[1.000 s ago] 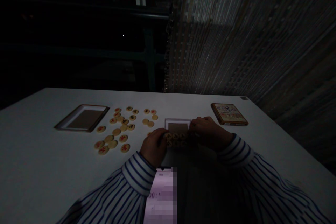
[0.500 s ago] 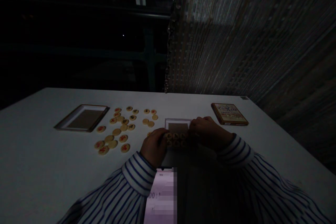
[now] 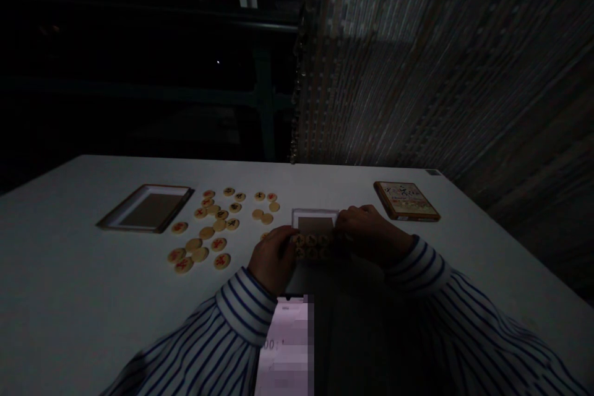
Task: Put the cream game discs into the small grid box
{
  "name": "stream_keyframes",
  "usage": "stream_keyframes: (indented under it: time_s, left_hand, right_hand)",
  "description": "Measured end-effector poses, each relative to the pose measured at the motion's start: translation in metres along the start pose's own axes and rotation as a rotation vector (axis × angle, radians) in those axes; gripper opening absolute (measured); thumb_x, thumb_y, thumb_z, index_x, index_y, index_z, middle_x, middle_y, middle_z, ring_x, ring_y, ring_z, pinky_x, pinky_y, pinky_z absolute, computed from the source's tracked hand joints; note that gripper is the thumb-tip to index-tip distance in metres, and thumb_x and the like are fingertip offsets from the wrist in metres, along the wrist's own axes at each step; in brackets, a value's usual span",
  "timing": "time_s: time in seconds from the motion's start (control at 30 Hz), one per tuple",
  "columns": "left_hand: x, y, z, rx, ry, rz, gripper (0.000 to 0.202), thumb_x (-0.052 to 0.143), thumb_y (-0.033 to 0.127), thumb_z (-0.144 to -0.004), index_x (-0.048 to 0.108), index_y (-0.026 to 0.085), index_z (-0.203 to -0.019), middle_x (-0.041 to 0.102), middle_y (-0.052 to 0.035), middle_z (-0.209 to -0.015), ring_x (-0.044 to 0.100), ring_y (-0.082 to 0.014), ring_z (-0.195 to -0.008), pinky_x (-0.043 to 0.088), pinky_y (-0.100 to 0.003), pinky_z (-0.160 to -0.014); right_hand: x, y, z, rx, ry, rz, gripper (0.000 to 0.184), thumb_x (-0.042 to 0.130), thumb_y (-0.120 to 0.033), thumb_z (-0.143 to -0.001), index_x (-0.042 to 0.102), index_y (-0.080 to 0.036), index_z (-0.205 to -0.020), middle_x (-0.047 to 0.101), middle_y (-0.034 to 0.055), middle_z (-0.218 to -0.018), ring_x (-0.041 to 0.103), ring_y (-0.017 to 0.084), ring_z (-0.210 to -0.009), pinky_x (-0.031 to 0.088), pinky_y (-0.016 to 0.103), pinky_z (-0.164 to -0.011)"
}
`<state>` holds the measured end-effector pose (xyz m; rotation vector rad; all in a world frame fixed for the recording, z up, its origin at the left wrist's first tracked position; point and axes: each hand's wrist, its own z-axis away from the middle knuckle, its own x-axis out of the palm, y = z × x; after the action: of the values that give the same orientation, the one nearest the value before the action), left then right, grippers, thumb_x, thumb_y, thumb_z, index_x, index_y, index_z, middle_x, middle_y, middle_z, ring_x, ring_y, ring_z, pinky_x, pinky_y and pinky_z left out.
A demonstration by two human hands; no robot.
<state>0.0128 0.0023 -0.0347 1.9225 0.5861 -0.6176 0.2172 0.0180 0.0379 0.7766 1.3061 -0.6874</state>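
In front of me is a small open box (image 3: 315,223) with a pale rim and brown floor. Rows of round Chinese chess pieces (image 3: 311,240) with dark characters fill its near part. My left hand (image 3: 275,260) grips the box's left side, fingers bent around the edge. Closed at the right side is my right hand (image 3: 371,234), its fingertips partly hidden in shadow. Left of the box, loose Chinese chess pieces (image 3: 206,233) lie scattered, some showing red or black characters, others blank side up. One piece peeks out just behind my left hand.
An open box lid or tray (image 3: 175,209) lies at the far left of the white table (image 3: 93,297). A closed printed box (image 3: 408,200) rests at the right. A lit phone (image 3: 283,334) is below my left wrist. A beaded curtain (image 3: 371,86) hangs behind.
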Motion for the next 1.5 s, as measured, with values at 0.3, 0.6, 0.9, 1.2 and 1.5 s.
stream_keyframes:
  time_s: [0.3,0.6,0.9,1.2,1.5]
  left_hand:
    - [0.000,0.001,0.001,-0.002,-0.005,0.009,0.024,0.045,0.014,-0.073,0.059,0.016,-0.093,0.064,-0.0073,-0.096,0.058,-0.0168,-0.092,0.048,-0.034,-0.082]
    - [-0.001,0.001,0.000,0.004,0.006,-0.006,0.026,0.046,0.012,-0.071,0.060,0.018,-0.092,0.065,-0.0060,-0.096,0.059,-0.0169,-0.091,0.048,-0.035,-0.082]
    - [-0.003,0.002,0.000,-0.027,0.023,0.007,0.025,0.048,0.015,-0.072,0.060,0.017,-0.094,0.064,-0.0066,-0.098,0.058,-0.0177,-0.093,0.047,-0.035,-0.084]
    - [-0.004,0.004,0.000,-0.022,0.046,0.021,0.024,0.048,0.016,-0.073,0.060,0.016,-0.093,0.064,-0.0074,-0.097,0.059,-0.0178,-0.092,0.048,-0.034,-0.083]
    - [-0.003,0.003,0.000,0.036,0.126,0.023,0.022,0.049,0.016,-0.073,0.060,0.016,-0.092,0.064,-0.0063,-0.094,0.060,-0.0165,-0.089,0.049,-0.032,-0.081]
  right_hand:
    - [-0.003,-0.001,0.000,0.006,-0.030,0.022,0.016,0.049,-0.019,-0.076,0.063,-0.020,-0.084,0.060,0.0063,-0.090,0.051,0.019,-0.086,0.030,0.033,-0.072]
    - [0.000,0.000,0.000,0.008,-0.005,0.017,0.015,0.050,-0.019,-0.076,0.062,-0.021,-0.086,0.060,0.0059,-0.090,0.052,0.019,-0.085,0.031,0.033,-0.071]
    - [-0.014,0.007,0.005,0.042,0.051,-0.023,0.019,0.047,-0.029,-0.080,0.062,-0.021,-0.089,0.060,0.0061,-0.093,0.051,0.020,-0.089,0.029,0.034,-0.075]
    - [-0.022,0.002,0.004,0.094,0.109,0.039,0.026,0.037,-0.025,-0.084,0.061,-0.016,-0.079,0.062,0.0071,-0.084,0.052,0.018,-0.082,0.026,0.033,-0.076]
    - [-0.019,0.000,0.002,0.113,0.187,0.056,0.025,0.038,-0.024,-0.082,0.061,-0.015,-0.078,0.062,0.0063,-0.081,0.052,0.017,-0.079,0.025,0.032,-0.073]
